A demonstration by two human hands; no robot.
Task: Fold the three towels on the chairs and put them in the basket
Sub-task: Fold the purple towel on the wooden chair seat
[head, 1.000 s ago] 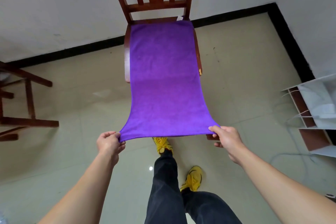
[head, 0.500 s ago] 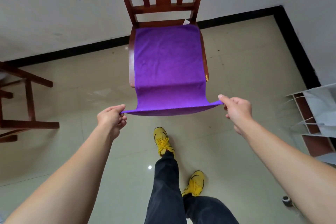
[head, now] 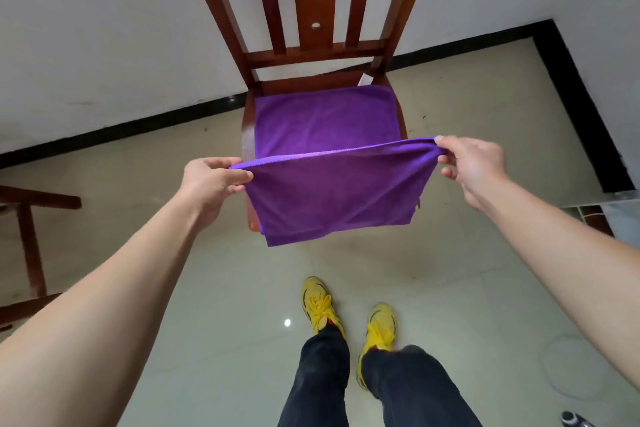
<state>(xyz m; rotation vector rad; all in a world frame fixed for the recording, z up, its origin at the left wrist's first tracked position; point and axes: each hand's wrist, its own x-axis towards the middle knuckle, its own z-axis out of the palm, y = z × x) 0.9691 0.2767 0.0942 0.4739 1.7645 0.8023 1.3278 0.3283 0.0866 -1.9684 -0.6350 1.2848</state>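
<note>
A: Down at the bottom, nearest the cam: two legs in dark trousers, yellow shoes on the pale tiled floor. What's w/ the hands?

B: Both up front, arms stretched out. Left hand is pinching one corner of the purple towel btw thumb and fingers; right hand pinches the other corner the same way. Edge btw them is pulled taut, lifted above the seat.

A: Towel itself?

B: Plain purple, soft-looking, no pattern. Far part lies flat on the wooden chair seat; near part hangs from the hands as a fold, lower edge drooping past the seat front.

A: Anything else nearby?

B: Another wooden chair at left edge, partly cut off. White wire rack at right edge. Beyond the chair back: white wall w/ black skirting. Basket not in shot.
</note>
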